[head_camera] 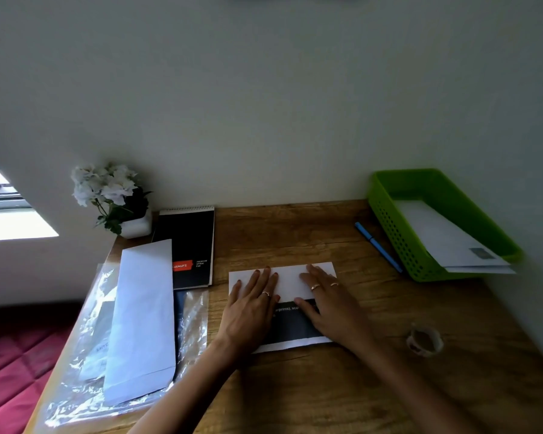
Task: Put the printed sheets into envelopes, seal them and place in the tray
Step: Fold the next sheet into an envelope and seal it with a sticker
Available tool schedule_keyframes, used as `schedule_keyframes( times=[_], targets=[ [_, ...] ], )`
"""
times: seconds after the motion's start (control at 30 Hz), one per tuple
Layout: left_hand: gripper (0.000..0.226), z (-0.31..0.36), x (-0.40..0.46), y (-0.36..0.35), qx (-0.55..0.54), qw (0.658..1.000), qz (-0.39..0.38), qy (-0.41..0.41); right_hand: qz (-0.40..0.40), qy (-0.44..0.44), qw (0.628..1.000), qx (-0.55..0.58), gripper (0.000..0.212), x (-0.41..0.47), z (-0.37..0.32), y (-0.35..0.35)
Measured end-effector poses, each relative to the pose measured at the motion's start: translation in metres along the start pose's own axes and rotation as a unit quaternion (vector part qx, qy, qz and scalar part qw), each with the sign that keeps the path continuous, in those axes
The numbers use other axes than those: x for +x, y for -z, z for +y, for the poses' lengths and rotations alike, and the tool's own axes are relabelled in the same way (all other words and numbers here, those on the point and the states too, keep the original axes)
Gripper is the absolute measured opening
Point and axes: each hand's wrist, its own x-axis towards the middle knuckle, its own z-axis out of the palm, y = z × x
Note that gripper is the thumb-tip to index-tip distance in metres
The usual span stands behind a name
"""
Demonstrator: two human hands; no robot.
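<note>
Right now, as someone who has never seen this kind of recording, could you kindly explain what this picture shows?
There is one picture, taken by a camera worn on a person's head, looking down at a wooden desk. No machine here, only bare hands. The left hand and right hand press flat on a folded printed sheet; neither grips anything. To the left lies an envelope on a plastic wrapper, beside a notepad and a flower pot. To the right are a pen, a tape roll and a green tray holding envelopes.

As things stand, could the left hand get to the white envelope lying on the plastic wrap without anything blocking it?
Probably yes. The left hand presses flat on the folded sheet, and the white envelope lies beside it on top of the plastic wrap, uncovered, with only bare desk between them.
</note>
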Motion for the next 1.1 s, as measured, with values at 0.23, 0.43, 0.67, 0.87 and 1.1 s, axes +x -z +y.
schedule_keyframes(
  times=[0.23, 0.43, 0.67, 0.87, 1.1],
  targets=[
    [0.052, 0.007, 0.001, 0.004, 0.023, 0.999, -0.027, -0.007, 0.007, 0.057, 0.998, -0.029, 0.07, 0.015, -0.024, -0.028],
    [0.068, 0.004, -0.001, -0.003, 0.016, 1.0, -0.012, 0.014, 0.03, 0.052, 0.998, -0.013, 0.075, 0.016, -0.019, -0.028],
    [0.069, -0.001, 0.003, 0.005, -0.013, 0.995, -0.049, 0.092, 0.042, -0.027, 0.999, -0.019, 0.063, 0.007, -0.004, -0.019],
    [0.084, -0.006, 0.005, 0.016, -0.015, 0.99, -0.074, 0.121, 0.023, -0.082, 0.996, -0.017, 0.075, 0.006, 0.009, -0.012],
    [0.091, -0.011, 0.013, 0.021, -0.005, 0.991, -0.058, 0.119, -0.028, -0.132, 0.991, -0.011, 0.09, 0.014, 0.01, 0.005]
  ],
)
